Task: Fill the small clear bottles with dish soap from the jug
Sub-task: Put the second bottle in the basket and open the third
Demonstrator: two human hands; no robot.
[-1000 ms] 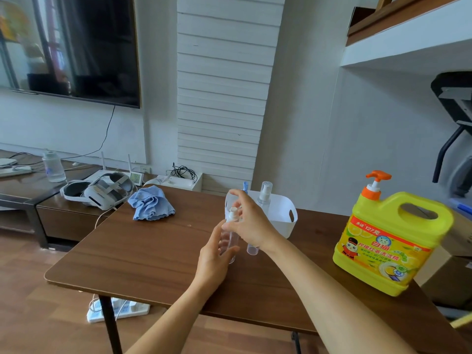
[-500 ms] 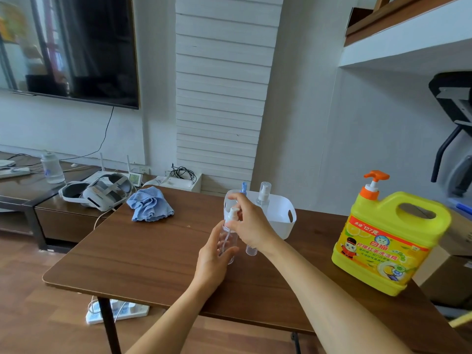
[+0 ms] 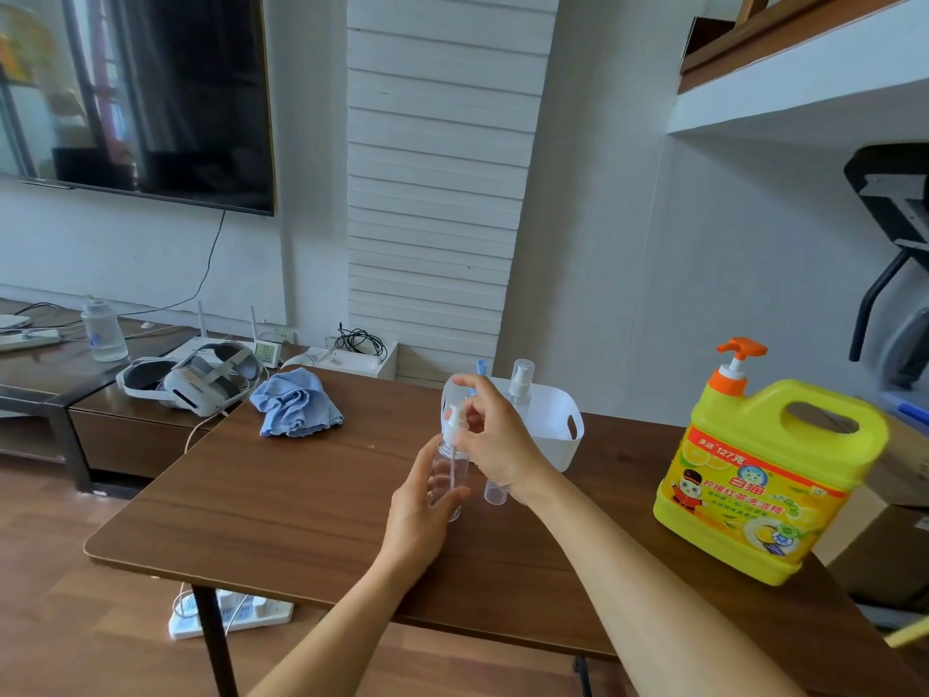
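A small clear bottle stands on the brown table, and my left hand grips its body from the near side. My right hand pinches its white pump top from above. A second clear bottle stands just right of it, mostly hidden behind my right hand. The yellow dish soap jug with an orange pump stands at the right of the table, apart from both hands.
A white basket behind my hands holds a clear spray bottle and a blue-tipped item. A blue cloth lies at the table's far left. A headset sits on the low cabinet, and a power strip lies on the floor.
My right hand has shifted slightly on the pump top, which now shows more clearly above the bottle. The left hand keeps its hold on the bottle body.
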